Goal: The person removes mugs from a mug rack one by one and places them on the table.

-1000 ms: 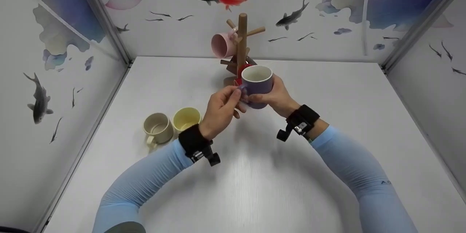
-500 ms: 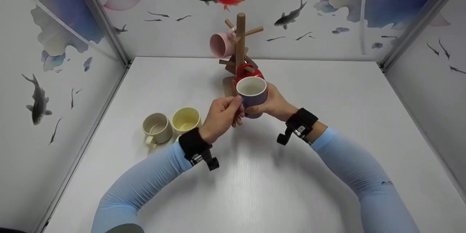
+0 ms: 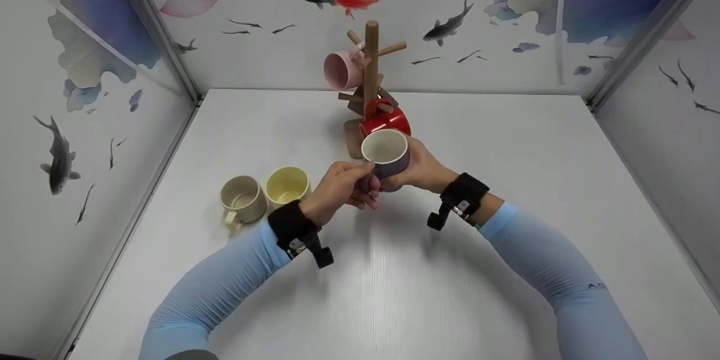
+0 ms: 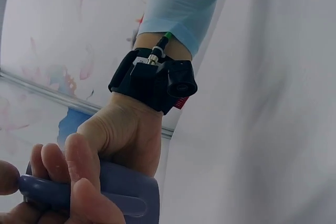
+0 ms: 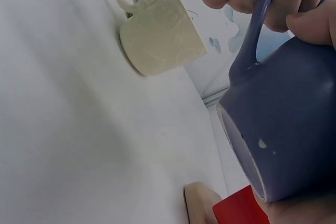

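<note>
A purple mug (image 3: 395, 168) with a white inside is held up in front of the mug tree, its opening facing the head camera. My right hand (image 3: 426, 169) grips the mug's body from the right. From the other side my left hand (image 3: 336, 190) pinches the handle, which shows between fingers in the right wrist view. That same view has the mug's pale base rim and purple side (image 5: 294, 119). Just behind it, a shiny red mug (image 3: 398, 121) hangs on a low peg of the wooden mug tree (image 3: 371, 62).
A pink mug (image 3: 339, 71) hangs from an upper peg, and a dark brown piece (image 3: 389, 98) shows behind the post. Left of my left hand, a beige mug (image 3: 250, 208) and a yellow mug (image 3: 288, 185) stand on the white table (image 3: 371, 292). Printed walls enclose the table.
Both hands have brought the purple mug back toward me and slightly left, uncovering the red mug. Its opening now shows more, and the left hand's lower fingers have spread a little.
</note>
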A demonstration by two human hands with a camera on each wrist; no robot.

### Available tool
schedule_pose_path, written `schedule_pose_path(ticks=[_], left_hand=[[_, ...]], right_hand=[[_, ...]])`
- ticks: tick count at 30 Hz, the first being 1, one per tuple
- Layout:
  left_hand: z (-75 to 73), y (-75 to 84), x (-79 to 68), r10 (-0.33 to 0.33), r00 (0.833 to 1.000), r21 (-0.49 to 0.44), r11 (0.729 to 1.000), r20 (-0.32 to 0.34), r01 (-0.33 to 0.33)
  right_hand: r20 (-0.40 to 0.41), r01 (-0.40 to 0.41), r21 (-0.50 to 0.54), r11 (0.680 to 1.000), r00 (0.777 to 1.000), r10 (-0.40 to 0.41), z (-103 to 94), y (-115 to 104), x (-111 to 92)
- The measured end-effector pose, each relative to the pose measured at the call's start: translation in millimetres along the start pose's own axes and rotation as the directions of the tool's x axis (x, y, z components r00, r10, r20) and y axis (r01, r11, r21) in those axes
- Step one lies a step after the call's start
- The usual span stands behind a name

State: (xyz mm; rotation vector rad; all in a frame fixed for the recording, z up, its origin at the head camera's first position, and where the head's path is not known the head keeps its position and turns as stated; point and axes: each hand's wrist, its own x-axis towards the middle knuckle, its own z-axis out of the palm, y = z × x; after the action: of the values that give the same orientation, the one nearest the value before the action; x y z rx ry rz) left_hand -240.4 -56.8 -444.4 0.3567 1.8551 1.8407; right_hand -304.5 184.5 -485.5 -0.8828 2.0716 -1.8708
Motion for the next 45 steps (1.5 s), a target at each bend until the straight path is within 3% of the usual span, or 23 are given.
schedule_pose_path(ticks=[11, 18, 31, 39, 45], left_hand=[[3.7, -12.3, -10.4, -0.035, 0.999, 0.018, 0.999, 0.014, 0.035], [8.1, -23.7, -17.1, -0.016, 1.0, 0.051, 0.999, 0.004, 0.015], [12.4, -44.9, -30.8, 0.021, 0.987, -0.003, 1.0, -0.156, -0.021], [6.7, -50.4, -34.9, 0.032, 0.976, -0.038, 0.998, -0.214, -0.041], [-0.9, -55.2, -39.4, 0.005, 0.963, -0.045, 0.999, -0.27, -0.018]], right_hand=[[0.024, -0.037, -0.066, 0.997, 0.999, 0.039, 5.0, 5.9, -2.0], [0.053, -0.045, -0.142, 0.989, 0.997, 0.053, 7.9, 10.7, -2.5], [0.134, -0.075, -0.247, 0.966, 0.985, 0.111, 12.5, 9.6, 0.1], [0.116, -0.127, -0.313, 0.941, 0.978, 0.171, 1.8, 7.5, -3.5], [0.099, -0.144, -0.355, 0.923, 0.977, 0.191, -9.1, 8.7, -8.0]])
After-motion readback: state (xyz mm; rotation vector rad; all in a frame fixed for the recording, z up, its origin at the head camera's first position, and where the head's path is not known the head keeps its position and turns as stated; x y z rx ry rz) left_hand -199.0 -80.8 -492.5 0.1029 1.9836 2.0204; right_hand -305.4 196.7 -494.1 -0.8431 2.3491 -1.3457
